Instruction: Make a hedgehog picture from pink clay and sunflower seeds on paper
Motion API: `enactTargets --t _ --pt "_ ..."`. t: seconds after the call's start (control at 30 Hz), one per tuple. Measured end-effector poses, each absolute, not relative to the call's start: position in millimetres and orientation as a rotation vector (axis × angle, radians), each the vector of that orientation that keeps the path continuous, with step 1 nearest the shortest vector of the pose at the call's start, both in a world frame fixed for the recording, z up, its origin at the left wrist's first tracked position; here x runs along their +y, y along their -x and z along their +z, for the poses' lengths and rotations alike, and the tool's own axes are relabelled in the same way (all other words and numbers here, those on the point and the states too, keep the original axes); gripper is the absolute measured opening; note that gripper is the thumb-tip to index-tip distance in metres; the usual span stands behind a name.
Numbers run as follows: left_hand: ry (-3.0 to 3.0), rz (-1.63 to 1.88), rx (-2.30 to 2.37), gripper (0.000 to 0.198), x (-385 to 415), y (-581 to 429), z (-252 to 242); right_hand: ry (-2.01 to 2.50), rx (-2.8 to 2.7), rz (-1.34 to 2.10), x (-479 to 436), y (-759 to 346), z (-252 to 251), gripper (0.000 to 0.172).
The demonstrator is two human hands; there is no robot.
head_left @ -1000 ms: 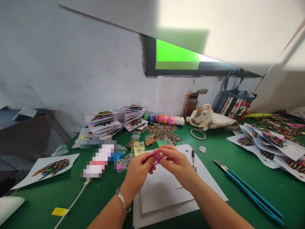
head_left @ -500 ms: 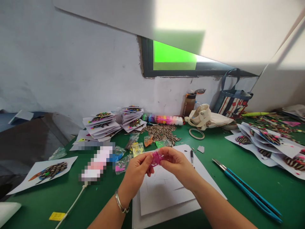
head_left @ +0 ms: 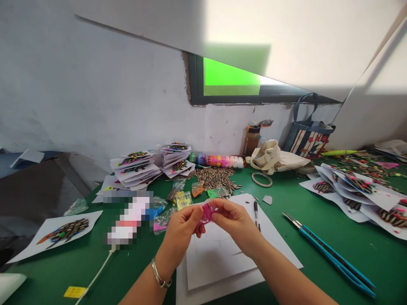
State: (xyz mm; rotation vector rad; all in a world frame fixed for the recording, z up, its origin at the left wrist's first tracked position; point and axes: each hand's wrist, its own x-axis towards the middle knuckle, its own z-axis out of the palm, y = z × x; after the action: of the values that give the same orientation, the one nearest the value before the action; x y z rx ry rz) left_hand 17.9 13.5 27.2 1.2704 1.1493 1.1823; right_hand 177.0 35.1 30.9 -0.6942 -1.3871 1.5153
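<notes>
Both my hands meet above a stack of white paper sheets [head_left: 222,258] on the green table [head_left: 318,250]. My left hand [head_left: 182,231] and my right hand [head_left: 233,221] pinch a small clear bag of pink bits [head_left: 206,212] between their fingertips. The left wrist wears a metal bangle [head_left: 158,273]. Small bags of coloured bits [head_left: 178,201] lie just beyond my hands, with a heap of striped seeds [head_left: 218,178] behind them.
Piles of cards with seed pictures [head_left: 140,167] sit at the back left, more cards [head_left: 356,190] at the right. A blue cutter [head_left: 330,254], a pen [head_left: 256,209], a tape ring [head_left: 262,179], a row of coloured pots [head_left: 219,160], a bottle [head_left: 252,139] and bags [head_left: 276,156] are around.
My hands have stayed together on the pink bag, working it a little between the fingers; the view has shifted slightly.
</notes>
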Motion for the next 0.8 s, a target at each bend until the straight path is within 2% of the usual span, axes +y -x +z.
enactTargets --t 0.1,0.27,0.5,0.67,0.8 --pt "-1.286 1.204 1.213 0.038 13.9 -17.9 28.1 0.674 -1.438 1.496 33.2 -175.9 33.6 0.015" --pt "-1.338 1.188 1.259 0.028 14.1 -14.1 29.5 0.78 -1.533 1.362 31.2 -172.7 31.9 0.019" --pt "-1.379 1.143 1.275 0.03 13.5 -15.4 34.1 0.883 -1.59 1.265 28.0 -171.0 27.8 0.026" --pt "-1.368 1.156 1.321 0.039 10.8 -20.6 34.2 0.881 -1.646 1.318 29.0 -174.4 27.0 0.014" --pt "-1.333 1.22 1.32 0.041 11.1 -21.0 29.1 0.853 -1.563 1.386 31.0 -173.6 22.1 0.013"
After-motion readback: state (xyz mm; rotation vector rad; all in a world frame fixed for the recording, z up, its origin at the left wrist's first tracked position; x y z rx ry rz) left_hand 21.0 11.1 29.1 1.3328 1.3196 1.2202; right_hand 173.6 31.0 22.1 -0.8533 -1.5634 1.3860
